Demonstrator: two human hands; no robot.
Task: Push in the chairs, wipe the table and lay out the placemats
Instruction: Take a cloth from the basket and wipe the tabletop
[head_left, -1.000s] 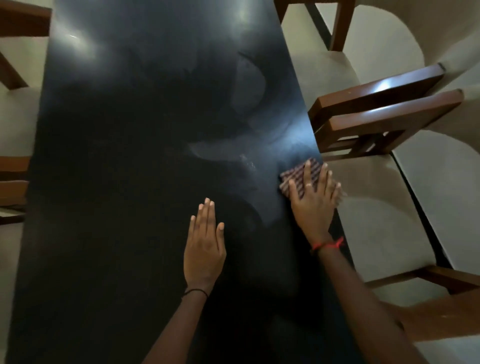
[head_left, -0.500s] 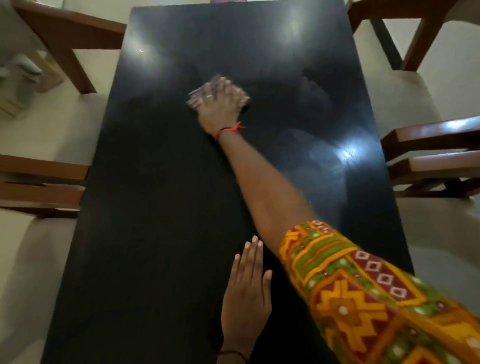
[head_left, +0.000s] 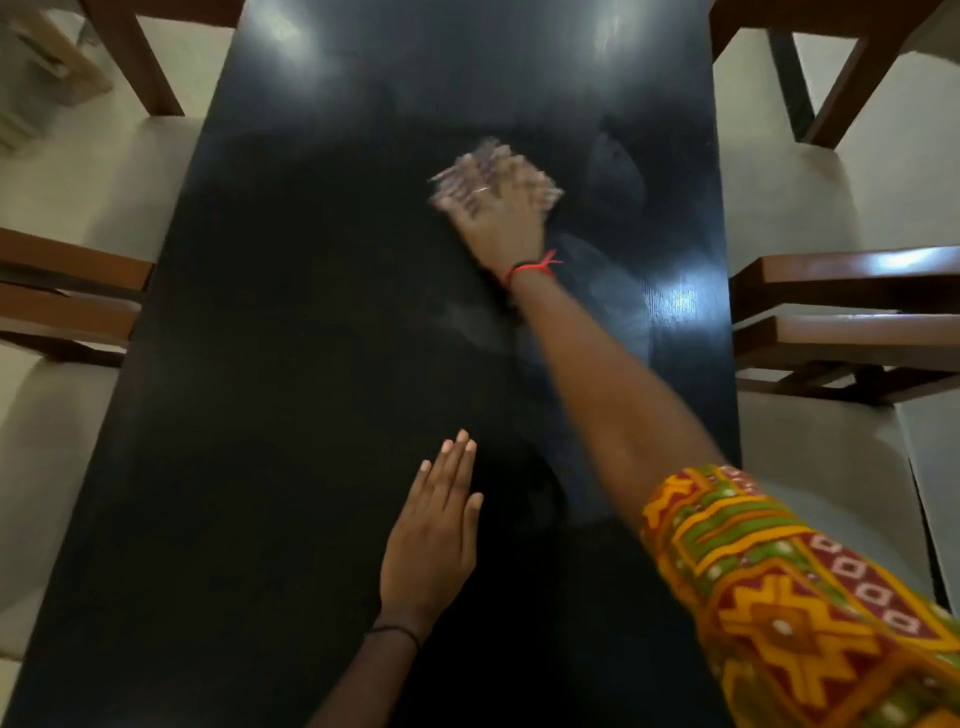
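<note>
Right hand (head_left: 498, 213) presses the cloth (head_left: 470, 163) flat, fingers spread; left hand (head_left: 434, 535) rests flat behind it. The table (head_left: 260, 364) runs lengthwise beyond the right.

left hand (head_left: 431, 540) flat, right hand (head_left: 498, 208) spread, outstretched.

Table (head_left: 311, 364): long, rectangular, glossy black top, running near to far; faint smears right of centre.

Cloth (head_left: 485, 156): motion-blurred, pale, striped; flat on the tabletop far of centre, pressed under the right hand (head_left: 498, 218).

Left far chair (head_left: 104, 176), left near chair (head_left: 47, 441), right far chair (head_left: 769, 176), right near chair (head_left: 831, 467): brown wooden frames, cream seats exposed beside the table's long edges.
</note>
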